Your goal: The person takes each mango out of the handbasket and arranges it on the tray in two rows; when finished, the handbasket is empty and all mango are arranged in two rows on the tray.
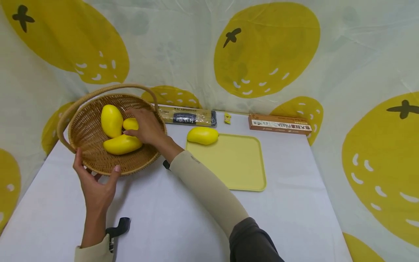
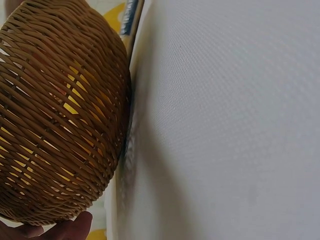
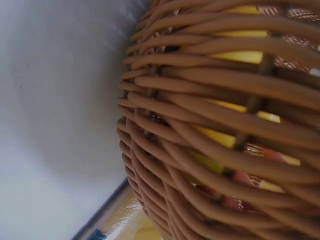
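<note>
A wicker basket (image 1: 91,145) with a tall handle is tilted toward me at the left of the table. My left hand (image 1: 98,189) grips its near rim, thumb and fingers spread along the edge. Inside lie a yellow mango (image 1: 111,121) and another mango (image 1: 121,145) in front of it. My right hand (image 1: 147,125) reaches over the basket's right rim and holds a third mango (image 1: 130,124) between fingers and thumb; the hand hides part of it. Both wrist views show mostly the woven wall (image 2: 65,110), with yellow behind the gaps.
A yellow tray (image 1: 242,163) lies right of the basket, with a mango (image 1: 203,135) at its far left corner. Behind are a spaghetti packet (image 1: 188,116), a small yellow wrapped piece (image 1: 227,118) and a brown pasta box (image 1: 279,123). A patterned cloth (image 1: 183,54) hangs behind the table.
</note>
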Action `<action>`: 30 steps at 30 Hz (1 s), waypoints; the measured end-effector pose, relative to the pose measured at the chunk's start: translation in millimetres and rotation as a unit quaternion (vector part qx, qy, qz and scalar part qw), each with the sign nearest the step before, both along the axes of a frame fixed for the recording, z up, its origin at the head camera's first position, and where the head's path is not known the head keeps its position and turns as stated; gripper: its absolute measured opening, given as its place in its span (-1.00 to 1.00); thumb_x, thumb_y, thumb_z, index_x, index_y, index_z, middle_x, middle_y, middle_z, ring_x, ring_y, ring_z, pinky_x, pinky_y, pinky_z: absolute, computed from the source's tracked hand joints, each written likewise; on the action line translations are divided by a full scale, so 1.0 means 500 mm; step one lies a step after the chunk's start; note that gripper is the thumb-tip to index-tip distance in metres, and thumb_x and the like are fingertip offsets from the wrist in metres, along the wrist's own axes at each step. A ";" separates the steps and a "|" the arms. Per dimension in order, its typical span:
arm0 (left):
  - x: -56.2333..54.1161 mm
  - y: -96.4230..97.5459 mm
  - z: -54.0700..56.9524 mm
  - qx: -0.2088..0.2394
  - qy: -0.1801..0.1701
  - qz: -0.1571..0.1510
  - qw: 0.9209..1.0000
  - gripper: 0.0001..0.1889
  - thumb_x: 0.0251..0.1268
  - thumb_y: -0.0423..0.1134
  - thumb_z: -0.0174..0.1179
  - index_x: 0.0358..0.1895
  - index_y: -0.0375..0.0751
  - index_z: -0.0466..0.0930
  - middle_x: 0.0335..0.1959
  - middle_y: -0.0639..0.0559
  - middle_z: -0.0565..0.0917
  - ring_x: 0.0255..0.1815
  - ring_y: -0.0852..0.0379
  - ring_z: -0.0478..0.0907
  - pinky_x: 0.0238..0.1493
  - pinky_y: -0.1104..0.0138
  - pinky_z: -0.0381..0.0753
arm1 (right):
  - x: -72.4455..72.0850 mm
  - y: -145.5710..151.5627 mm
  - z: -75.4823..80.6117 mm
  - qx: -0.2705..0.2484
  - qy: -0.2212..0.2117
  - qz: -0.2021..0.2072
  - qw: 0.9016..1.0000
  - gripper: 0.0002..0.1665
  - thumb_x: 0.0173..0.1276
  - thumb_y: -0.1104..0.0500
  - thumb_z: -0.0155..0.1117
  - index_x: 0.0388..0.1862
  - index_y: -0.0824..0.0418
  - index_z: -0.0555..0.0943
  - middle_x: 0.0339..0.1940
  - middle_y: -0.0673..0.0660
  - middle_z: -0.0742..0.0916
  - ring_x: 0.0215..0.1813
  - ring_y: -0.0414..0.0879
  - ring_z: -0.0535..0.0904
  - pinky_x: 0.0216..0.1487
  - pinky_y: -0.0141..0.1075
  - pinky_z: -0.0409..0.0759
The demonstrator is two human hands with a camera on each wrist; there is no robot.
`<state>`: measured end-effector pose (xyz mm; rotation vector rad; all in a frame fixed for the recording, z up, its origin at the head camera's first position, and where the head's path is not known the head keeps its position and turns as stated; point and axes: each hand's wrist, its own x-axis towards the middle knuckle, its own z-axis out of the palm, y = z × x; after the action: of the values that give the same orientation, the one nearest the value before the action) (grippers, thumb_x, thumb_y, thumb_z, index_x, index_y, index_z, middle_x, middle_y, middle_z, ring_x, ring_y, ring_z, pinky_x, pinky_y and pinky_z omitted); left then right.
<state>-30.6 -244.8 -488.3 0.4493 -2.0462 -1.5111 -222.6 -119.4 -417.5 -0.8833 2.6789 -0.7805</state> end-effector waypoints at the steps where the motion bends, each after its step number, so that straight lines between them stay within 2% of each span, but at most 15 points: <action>1: 0.000 0.001 0.000 0.000 -0.001 0.000 1.000 0.14 0.13 -0.26 0.46 0.73 0.17 -0.08 0.74 0.14 0.05 0.67 -0.06 0.17 0.52 0.16 0.34 | -0.003 -0.002 -0.002 0.004 -0.001 -0.001 1.000 -0.20 0.49 -0.18 0.38 0.62 -0.15 0.35 0.57 -0.15 0.52 0.62 -0.17 0.33 0.64 -0.29 0.23; 6: -0.002 0.002 0.001 -0.003 -0.004 0.000 1.000 0.14 0.14 -0.25 0.46 0.73 0.18 -0.08 0.74 0.15 0.05 0.67 -0.07 0.17 0.53 0.10 0.34 | -0.012 -0.009 -0.009 0.032 0.008 0.001 0.999 -0.23 0.51 -0.12 0.38 0.62 -0.14 0.36 0.55 -0.11 0.54 0.59 -0.15 0.38 0.58 -0.31 0.29; 11: -0.005 0.000 0.002 -0.005 0.004 -0.004 1.000 0.14 0.13 -0.27 0.46 0.73 0.18 -0.08 0.73 0.14 0.06 0.66 -0.09 0.19 0.49 0.15 0.37 | -0.018 -0.014 -0.012 0.056 0.020 0.001 0.998 -0.27 0.52 -0.09 0.37 0.60 -0.12 0.40 0.54 -0.11 0.56 0.55 -0.14 0.42 0.56 -0.32 0.31; 17: -0.002 0.000 0.002 -0.006 0.004 -0.001 1.000 0.15 0.12 -0.27 0.47 0.73 0.16 -0.08 0.74 0.14 0.05 0.67 -0.08 0.17 0.52 0.10 0.35 | -0.018 -0.018 -0.016 0.074 0.003 -0.002 0.997 -0.32 0.51 -0.06 0.40 0.56 -0.13 0.46 0.51 -0.11 0.59 0.51 -0.15 0.47 0.50 -0.32 0.37; 20: 0.000 0.002 0.001 -0.008 -0.002 0.001 1.000 0.15 0.13 -0.27 0.47 0.73 0.17 -0.08 0.74 0.14 0.06 0.67 -0.08 0.19 0.53 0.08 0.36 | -0.014 -0.016 -0.017 0.067 -0.016 0.001 0.998 -0.33 0.51 -0.02 0.40 0.55 -0.13 0.48 0.52 -0.10 0.59 0.50 -0.16 0.48 0.47 -0.31 0.41; 24: 0.001 0.003 0.000 -0.013 -0.006 0.001 1.000 0.15 0.13 -0.28 0.47 0.74 0.16 -0.09 0.74 0.14 0.06 0.66 -0.09 0.20 0.47 0.16 0.39 | -0.008 -0.013 -0.013 0.057 -0.030 0.006 0.998 -0.35 0.52 0.02 0.39 0.55 -0.11 0.48 0.51 -0.10 0.59 0.49 -0.18 0.49 0.46 -0.32 0.41; 30: 0.001 0.003 0.001 -0.015 -0.017 0.007 1.000 0.15 0.15 -0.24 0.47 0.73 0.20 -0.10 0.74 0.19 0.04 0.67 -0.06 0.19 0.47 0.08 0.38 | 0.001 -0.006 0.004 0.055 -0.016 0.017 0.998 -0.31 0.56 -0.02 0.34 0.61 -0.12 0.40 0.55 -0.12 0.56 0.53 -0.17 0.47 0.51 -0.32 0.39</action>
<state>-30.1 -243.1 -487.9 0.4792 -2.0841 -1.4724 -222.2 -122.7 -415.5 -0.8789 2.6429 -0.6281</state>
